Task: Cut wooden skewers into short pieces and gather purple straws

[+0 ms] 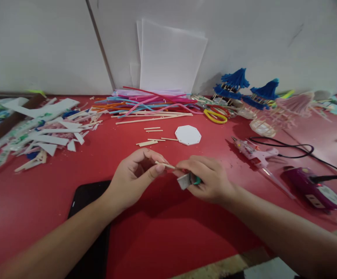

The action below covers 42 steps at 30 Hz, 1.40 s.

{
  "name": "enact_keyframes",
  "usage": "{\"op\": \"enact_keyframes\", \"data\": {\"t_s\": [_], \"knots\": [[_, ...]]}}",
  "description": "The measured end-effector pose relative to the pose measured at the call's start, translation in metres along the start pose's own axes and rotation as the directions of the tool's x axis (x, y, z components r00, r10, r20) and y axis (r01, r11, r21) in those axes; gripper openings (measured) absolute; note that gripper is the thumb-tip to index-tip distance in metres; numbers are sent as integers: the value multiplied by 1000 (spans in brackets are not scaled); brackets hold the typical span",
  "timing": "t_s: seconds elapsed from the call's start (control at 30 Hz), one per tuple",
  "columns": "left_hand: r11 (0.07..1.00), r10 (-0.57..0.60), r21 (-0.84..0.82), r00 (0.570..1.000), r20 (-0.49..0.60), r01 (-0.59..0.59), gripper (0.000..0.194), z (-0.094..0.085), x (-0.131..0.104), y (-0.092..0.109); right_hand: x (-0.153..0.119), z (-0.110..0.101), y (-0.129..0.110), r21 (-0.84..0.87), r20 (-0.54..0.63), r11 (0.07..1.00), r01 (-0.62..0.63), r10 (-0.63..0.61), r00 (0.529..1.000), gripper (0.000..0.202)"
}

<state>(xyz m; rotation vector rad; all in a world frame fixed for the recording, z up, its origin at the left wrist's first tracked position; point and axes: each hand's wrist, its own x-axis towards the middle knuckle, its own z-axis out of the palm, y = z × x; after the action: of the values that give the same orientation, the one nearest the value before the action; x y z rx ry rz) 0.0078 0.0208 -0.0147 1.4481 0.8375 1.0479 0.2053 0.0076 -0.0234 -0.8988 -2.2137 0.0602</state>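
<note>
Between the thumb and fingers of my left hand (137, 172) is a thin wooden stick (168, 166), which points toward my right hand (207, 176). My right hand is closed around a small tool (184, 181) with a flat grey piece and a green part; the fingers hide most of it, so its kind is unclear. The stick's right end meets the right fingertips. Beyond the hands, several short cut sticks (148, 143) lie on the red table (156, 240). Beside them is a white octagonal piece (188, 135) with small holes near its edge.
White scraps (52, 135) are heaped at left, near a black phone-like slab (88, 193). Behind lie colourful pipe cleaners (156, 101) and yellow-handled scissors (215, 116). Blue-roofed models (234, 83) stand back right. A glue gun (254, 151) and a purple power socket (313, 188) trail black cords.
</note>
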Motion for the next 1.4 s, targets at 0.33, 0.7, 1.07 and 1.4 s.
{"op": "enact_keyframes", "data": {"t_s": [0.33,0.7,1.07,1.4], "knots": [[842,246,414,930,274,-345,9,2,-3,-4,0,-2,-2,103,66,985,140,-147,987,13],[819,19,559,980,199,-130,16,5,-5,-11,4,-12,9,-39,239,974,-222,225,944,29],[867,6,486,976,219,-114,29,-2,-5,-15,8,-12,-2,36,499,997,-65,39,866,31],[870,-9,480,969,246,-114,27,-2,-5,-13,7,-11,-4,9,525,998,-59,46,850,32]]}}
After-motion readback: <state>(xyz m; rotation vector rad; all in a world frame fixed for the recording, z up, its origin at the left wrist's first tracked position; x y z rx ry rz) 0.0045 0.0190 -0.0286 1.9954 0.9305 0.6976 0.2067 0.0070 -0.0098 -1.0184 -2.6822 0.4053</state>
